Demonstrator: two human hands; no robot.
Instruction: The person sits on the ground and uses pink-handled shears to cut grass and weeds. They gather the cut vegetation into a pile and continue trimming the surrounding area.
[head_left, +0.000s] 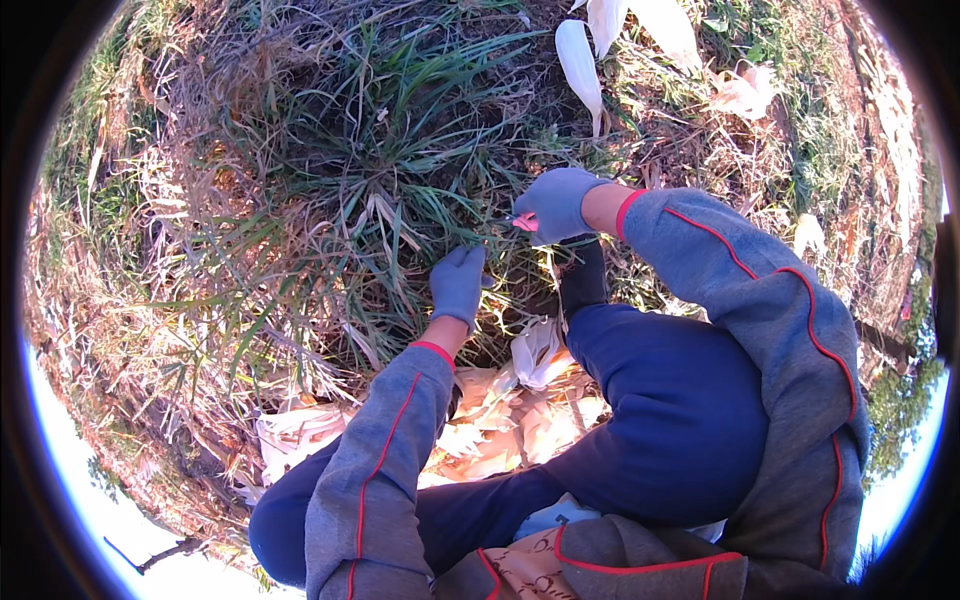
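My right hand (559, 206), in a grey glove, is closed around a small pink-handled tool (526, 221). Its thin dark tip points left toward the grass, and most of the tool is hidden in my fist. Lower and to the left, my left hand (457, 283), also gloved in grey, reaches into the near edge of a clump of long green grass (397, 165). Its fingers point up and to the right, with the thumb on the right side. Whether grass blades are pinched in those fingers cannot be made out.
Pale dry corn husks (517, 427) lie on the ground between my legs. Whiter husks (581, 67) rest beyond my right hand. My bent knee (667, 405) in dark blue trousers stands below my right forearm. Dry straw (247, 315) surrounds the clump at left.
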